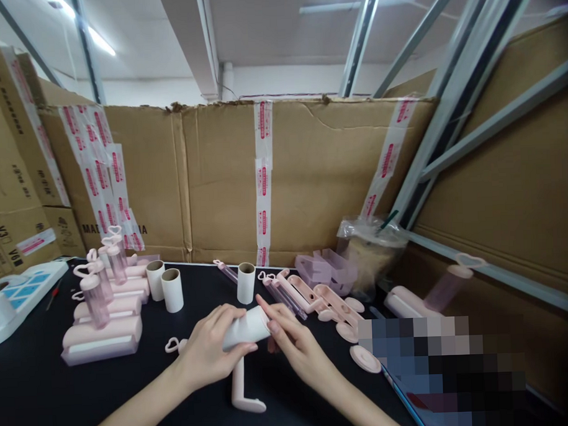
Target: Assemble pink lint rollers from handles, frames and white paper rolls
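My left hand [214, 346] is wrapped around a white paper roll [246, 328], held tilted above the black table. At the roll's right end my right hand [295, 340] presses its thumb and fingers against the rim, so both hands grip it. Beneath them lies a pale pink L-shaped roller handle [241, 388]. A pink heart-shaped loop [172, 345] pokes out left of my left hand, its remainder hidden. Just beyond my hands, another white roll with a brown cardboard core [246, 284] stands upright.
Several assembled pink lint rollers [102, 334] stand at left, beside two upright rolls [172, 291]. Pink and translucent plastic parts [310, 293] lie at right, near a bagged drink cup [371, 250]. A white power strip [30, 290] sits far left. Cardboard [222, 184] walls the back.
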Tool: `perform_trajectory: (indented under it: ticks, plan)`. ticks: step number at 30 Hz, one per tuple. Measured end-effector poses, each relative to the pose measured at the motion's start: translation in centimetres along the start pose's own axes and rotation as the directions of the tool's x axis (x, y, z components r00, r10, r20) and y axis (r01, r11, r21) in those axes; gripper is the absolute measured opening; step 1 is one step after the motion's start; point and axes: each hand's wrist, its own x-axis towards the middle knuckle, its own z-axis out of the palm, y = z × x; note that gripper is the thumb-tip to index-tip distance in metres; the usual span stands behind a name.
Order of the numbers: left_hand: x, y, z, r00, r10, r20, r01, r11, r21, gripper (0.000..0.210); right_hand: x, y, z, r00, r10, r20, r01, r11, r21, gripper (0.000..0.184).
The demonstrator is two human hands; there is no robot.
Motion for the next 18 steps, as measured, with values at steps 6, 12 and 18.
perform_trajectory:
  ticks: [6, 12, 18]
  plan:
    - [-0.6, 0.0, 0.8, 0.997, 0.058, -0.053, -0.06, 0.998, -0.026, 0.032, -0.6, -0.1, 1.2, 0.999, 0.0, -0.047, -0.002, 0.999, -0.048, 0.047]
    - [0.2, -0.7, -0.9, 0.991, 0.13, -0.015, -0.129, 0.99, 0.062, 0.06, 0.1, -2.1, -0.5, 0.998, 0.02, 0.057, -0.012, 0.989, -0.149, 0.048]
    - [1.6, -1.7, -3.0, 0.964, -0.076, -0.254, 0.029, 0.982, -0.186, 0.055, -0.1, -2.9, -8.5, 0.974, 0.21, -0.082, -0.174, 0.471, -0.865, 0.018]
